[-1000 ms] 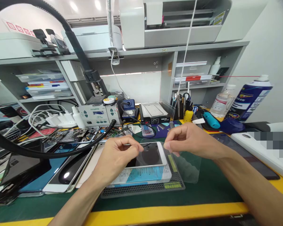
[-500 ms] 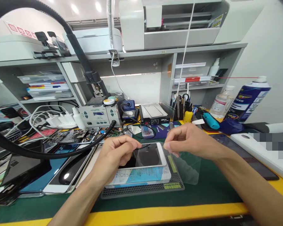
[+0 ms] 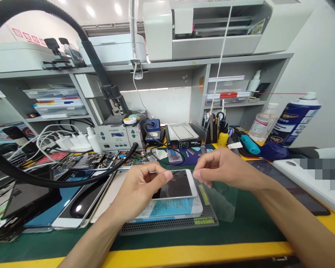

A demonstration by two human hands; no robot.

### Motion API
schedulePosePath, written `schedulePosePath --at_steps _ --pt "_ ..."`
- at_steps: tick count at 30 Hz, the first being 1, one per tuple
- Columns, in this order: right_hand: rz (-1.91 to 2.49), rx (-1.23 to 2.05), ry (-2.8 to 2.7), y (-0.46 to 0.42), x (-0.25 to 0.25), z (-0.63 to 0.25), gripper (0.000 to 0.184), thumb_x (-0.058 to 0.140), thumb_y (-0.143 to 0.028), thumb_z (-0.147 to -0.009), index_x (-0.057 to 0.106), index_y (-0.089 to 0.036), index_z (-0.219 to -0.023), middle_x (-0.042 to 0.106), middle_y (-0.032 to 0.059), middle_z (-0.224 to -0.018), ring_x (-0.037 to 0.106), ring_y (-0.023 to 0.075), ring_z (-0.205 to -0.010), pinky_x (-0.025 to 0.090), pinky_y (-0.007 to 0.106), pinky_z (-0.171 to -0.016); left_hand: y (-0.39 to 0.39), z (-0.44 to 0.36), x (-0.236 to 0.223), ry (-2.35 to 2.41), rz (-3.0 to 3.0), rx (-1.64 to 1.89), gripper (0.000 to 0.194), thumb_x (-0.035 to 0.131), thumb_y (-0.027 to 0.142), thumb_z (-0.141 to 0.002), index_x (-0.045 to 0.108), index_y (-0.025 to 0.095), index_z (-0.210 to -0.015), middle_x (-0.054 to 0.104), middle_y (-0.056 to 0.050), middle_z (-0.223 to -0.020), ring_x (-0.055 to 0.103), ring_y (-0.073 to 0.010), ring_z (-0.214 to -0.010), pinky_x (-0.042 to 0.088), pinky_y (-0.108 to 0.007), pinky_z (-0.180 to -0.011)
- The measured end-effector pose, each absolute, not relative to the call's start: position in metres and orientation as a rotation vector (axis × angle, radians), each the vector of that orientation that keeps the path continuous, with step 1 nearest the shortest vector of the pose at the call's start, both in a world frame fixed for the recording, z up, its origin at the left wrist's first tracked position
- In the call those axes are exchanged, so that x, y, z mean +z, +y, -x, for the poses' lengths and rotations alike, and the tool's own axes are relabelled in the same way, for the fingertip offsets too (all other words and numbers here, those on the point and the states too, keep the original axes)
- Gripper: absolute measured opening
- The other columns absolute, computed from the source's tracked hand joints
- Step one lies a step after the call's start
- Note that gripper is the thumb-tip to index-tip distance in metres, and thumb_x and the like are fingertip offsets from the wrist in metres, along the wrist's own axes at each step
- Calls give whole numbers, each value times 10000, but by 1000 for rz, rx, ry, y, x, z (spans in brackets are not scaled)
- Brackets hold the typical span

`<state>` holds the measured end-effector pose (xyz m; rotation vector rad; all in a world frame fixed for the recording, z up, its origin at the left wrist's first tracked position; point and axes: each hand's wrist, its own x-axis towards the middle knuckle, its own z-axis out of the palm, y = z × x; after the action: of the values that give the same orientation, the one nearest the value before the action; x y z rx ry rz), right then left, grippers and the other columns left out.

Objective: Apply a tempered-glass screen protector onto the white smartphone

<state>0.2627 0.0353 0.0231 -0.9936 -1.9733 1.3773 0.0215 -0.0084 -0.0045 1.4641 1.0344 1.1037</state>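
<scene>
A white phone (image 3: 181,185) lies face up on a blue-printed white box (image 3: 173,209), which rests on a dark perforated mat (image 3: 170,224). My left hand (image 3: 139,188) pinches the left edge of a clear glass screen protector (image 3: 170,178) held just above the phone's screen. My right hand (image 3: 223,167) pinches the protector's right edge. A second clear sheet (image 3: 222,201) hangs below my right hand, over the green desk mat (image 3: 248,219).
Several phones and tablets (image 3: 78,203) lie stacked at the left under a thick black hose (image 3: 58,182). Behind stand a soldering station (image 3: 115,136), a hot plate (image 3: 182,134), a tool cup (image 3: 213,126), a spray can (image 3: 293,119), a bottle (image 3: 264,121). A white strip (image 3: 309,178) lies at the right.
Both hands have shifted very slightly, the left thumb and forefinger moving a little right over the phone's screen. The protector stays pinched between them.
</scene>
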Motion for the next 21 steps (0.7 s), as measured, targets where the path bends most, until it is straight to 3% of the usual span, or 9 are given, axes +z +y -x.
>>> schedulePosePath --at_steps 3,9,16,21 --pt "1000 1361 -1967 37 22 -263 74 774 -226 -753 756 -167 -712 655 -2 -612 562 113 -564 444 221 -556 -8 -21 -5 1052 -1461 1093 364 668 484 -883 660 155 -729 323 74 -553 211 -67 -495 135 -235 -445" --pt "1038 1336 -1937 37 23 -266 127 763 -274 -769 743 -169 -700 640 0 -590 561 119 -555 450 239 -571 -2 -14 -11 1122 -1381 1186 430 628 559 -890 678 156 -751 353 73 -493 228 -66 -463 136 -240 -440" --pt "1040 1345 -1956 35 24 -265 104 767 -252 -749 739 -168 -694 637 3 -607 554 119 -563 444 239 -564 -1 -13 -12 1035 -1238 1226 379 719 461 -857 509 197 -683 321 93 -502 170 -68 -478 109 -248 -451" --pt "1040 1341 -1965 35 25 -264 99 764 -245 -749 741 -163 -699 635 1 -603 551 114 -563 437 227 -553 -3 -15 -10 1030 -1295 1169 322 704 488 -861 625 185 -785 361 82 -553 211 -65 -495 135 -235 -458"
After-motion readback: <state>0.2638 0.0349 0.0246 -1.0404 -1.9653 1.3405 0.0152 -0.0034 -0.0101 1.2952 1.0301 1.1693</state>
